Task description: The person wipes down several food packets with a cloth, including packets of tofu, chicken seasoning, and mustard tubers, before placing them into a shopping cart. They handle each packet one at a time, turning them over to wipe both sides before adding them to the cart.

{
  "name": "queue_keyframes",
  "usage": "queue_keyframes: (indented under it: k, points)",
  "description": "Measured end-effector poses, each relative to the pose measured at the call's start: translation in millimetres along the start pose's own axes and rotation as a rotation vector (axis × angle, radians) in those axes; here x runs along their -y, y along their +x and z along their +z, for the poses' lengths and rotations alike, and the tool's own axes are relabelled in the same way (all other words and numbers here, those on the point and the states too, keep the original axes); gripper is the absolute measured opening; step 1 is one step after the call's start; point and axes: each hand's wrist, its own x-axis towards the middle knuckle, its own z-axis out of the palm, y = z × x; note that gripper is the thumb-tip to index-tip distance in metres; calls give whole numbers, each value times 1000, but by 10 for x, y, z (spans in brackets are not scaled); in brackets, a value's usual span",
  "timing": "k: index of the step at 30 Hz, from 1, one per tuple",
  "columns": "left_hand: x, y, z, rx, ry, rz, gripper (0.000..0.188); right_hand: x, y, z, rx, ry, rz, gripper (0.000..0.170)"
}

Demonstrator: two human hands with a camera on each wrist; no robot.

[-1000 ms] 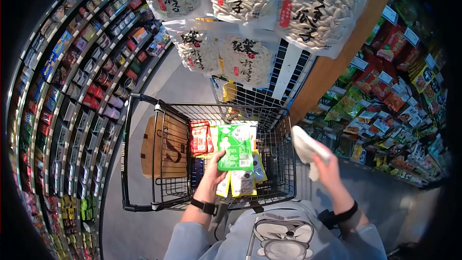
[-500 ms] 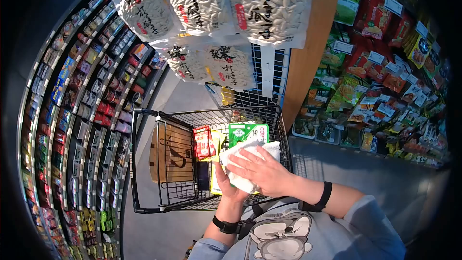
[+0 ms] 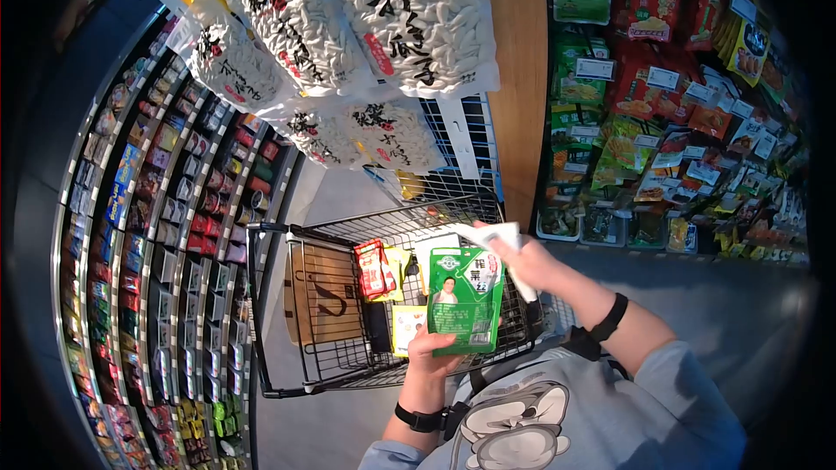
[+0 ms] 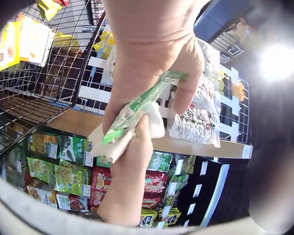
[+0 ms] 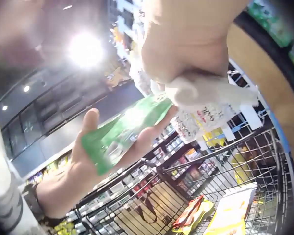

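Note:
My left hand [image 3: 424, 359] grips a green food packet [image 3: 466, 305] by its lower left corner, thumb on the printed side, fingers behind. The packet is held up over the shopping cart [image 3: 305, 374]. At its upper right edge, my right hand [image 3: 533, 263] holds a bunched white cloth [image 3: 501, 232]. In the left wrist view the cloth [image 4: 156, 119] lies right against the packet [image 4: 137, 106]. Seen from the right wrist, the packet [image 5: 122, 134] shines in the light and the cloth [image 5: 186, 93] is rolled under my right palm.
Inside the cart lie a red packet [image 3: 373, 268] and yellow-and-white packets [image 3: 409, 329]; a brown bag [image 3: 320, 296] shows at its left end. Bags of white seeds [image 3: 418, 22] hang beyond it. Stocked shelves [image 3: 174, 235] stand left, hanging snack packets [image 3: 644, 104] right.
The cloth came from the right onto the packet under my flat right hand, then slid to its upper right edge, uncovering the printed face. The head view has turned rightward.

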Motion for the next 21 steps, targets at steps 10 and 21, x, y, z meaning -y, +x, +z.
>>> queue_keyframes:
  k: [10,21]
  points:
    - [66,206,63,-328,410,308,70,-177,-323,97,268,781,186,40]
    - [116,180,137,-176,284,399,84,319,-653,598,117,-605,-708,66]
